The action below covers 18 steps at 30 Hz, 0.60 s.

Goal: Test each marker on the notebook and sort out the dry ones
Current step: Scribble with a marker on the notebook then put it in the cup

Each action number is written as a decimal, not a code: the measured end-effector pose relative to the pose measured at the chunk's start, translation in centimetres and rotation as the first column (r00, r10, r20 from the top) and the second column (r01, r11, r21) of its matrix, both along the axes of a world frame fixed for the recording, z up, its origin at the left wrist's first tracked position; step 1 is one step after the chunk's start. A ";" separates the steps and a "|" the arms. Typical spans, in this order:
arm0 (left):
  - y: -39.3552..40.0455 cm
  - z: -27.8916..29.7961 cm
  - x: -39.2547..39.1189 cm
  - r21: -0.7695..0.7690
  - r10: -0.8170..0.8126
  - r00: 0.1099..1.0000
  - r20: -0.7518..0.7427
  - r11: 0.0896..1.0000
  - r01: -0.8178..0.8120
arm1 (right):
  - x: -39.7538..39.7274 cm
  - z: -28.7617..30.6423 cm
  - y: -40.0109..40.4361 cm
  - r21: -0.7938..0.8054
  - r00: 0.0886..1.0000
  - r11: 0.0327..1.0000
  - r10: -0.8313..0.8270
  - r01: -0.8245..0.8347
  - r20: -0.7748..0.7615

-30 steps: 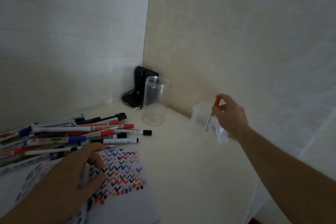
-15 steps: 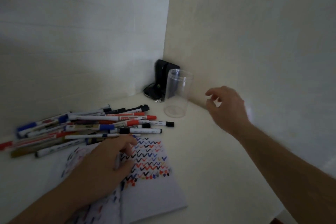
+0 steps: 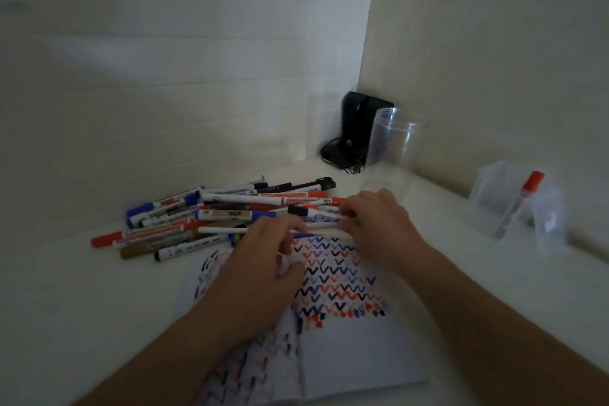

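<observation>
Table point(image 3: 99, 323): white, in a wall corner. Notebook point(image 3: 356, 349): lay open, pages covered in coloured ticks. Marker pile point(image 3: 211, 217): lay beyond notebook's far edge. Clear jar point(image 3: 392, 148): upright by corner. Left hand point(image 3: 260, 270): rested on notebook, fingers curled, grip unclear. Right hand point(image 3: 379, 224): fingers closed on a black-capped marker point(image 3: 316, 212) at pile's edge. Red-capped marker point(image 3: 519, 204): stood in clear container point(image 3: 494, 191), far right.

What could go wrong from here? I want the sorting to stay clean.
The right hand reaches into the loose marker pile, so neighbours may roll onto the notebook and mix tested with untested. The clear jar stands just behind that hand and could be knocked. The red-capped marker leans in a small clear container that might tip.
</observation>
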<state>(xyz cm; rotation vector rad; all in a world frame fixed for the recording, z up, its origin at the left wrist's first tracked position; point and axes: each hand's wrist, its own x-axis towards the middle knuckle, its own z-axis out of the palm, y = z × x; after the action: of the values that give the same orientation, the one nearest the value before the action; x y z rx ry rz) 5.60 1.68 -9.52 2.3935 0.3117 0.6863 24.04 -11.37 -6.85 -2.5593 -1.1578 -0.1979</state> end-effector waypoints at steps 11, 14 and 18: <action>1.3 0.2 0.0 0.371 0.089 0.993 0.075 0.922 -0.110 | -3.5 0.6 -1.2 0.764 0.550 0.639 0.608 0.090 -0.573; 0.2 0.4 -0.1 0.269 0.009 0.999 0.035 0.963 -0.018 | -5.2 -0.2 -0.4 0.764 0.262 0.614 0.718 0.198 -0.645; -0.7 0.6 -0.1 0.223 -0.106 0.994 -0.035 0.968 0.112 | -6.6 -0.9 0.8 0.741 0.343 0.654 0.668 0.153 -0.660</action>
<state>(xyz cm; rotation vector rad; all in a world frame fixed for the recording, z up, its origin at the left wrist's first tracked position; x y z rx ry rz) 5.52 0.98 -8.92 2.6120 0.1151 0.6741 17.42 -10.62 -7.76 -1.2476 -0.7592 0.7032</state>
